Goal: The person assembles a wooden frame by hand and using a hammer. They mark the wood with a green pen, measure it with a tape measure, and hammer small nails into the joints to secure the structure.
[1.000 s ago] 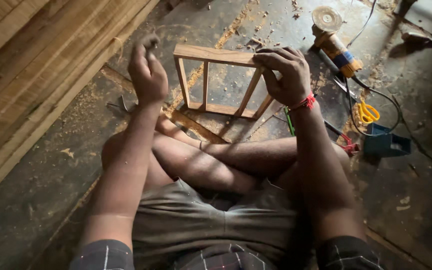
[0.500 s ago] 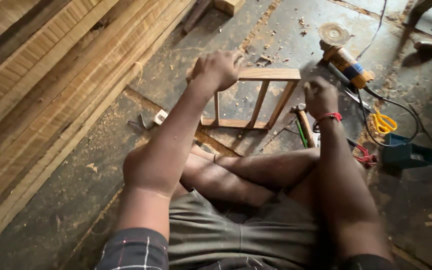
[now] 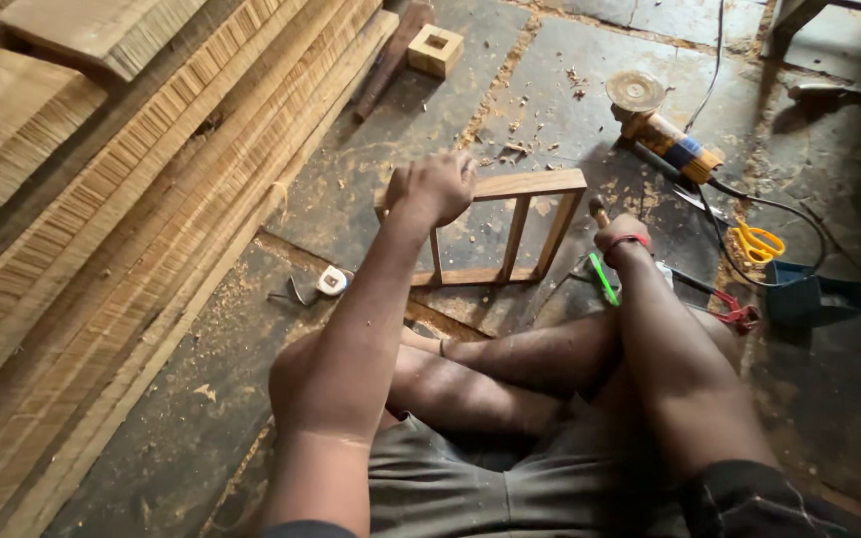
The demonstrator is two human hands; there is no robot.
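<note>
A small wooden frame (image 3: 518,231) with upright slats stands on edge on the floor in front of my crossed legs. My left hand (image 3: 435,187) grips the left end of its top rail. To the right of the frame, my right hand (image 3: 618,235), with a red band at the wrist, is down low and closed around a short dark-ended tool handle (image 3: 598,209). Its fingers are mostly hidden behind the wrist. A green-handled tool (image 3: 604,279) lies on the floor just below that hand.
Long planks (image 3: 122,229) are stacked along the left. On the floor lie an angle grinder (image 3: 665,134) with its cable, yellow scissors (image 3: 757,242), red pliers (image 3: 739,315), a blue box (image 3: 814,299), a tape measure (image 3: 331,282) and a hollow wooden block (image 3: 435,50).
My left hand rose onto the frame's top rail and gripped it. My right hand left the frame's top right corner and dropped to the tools beside it.
</note>
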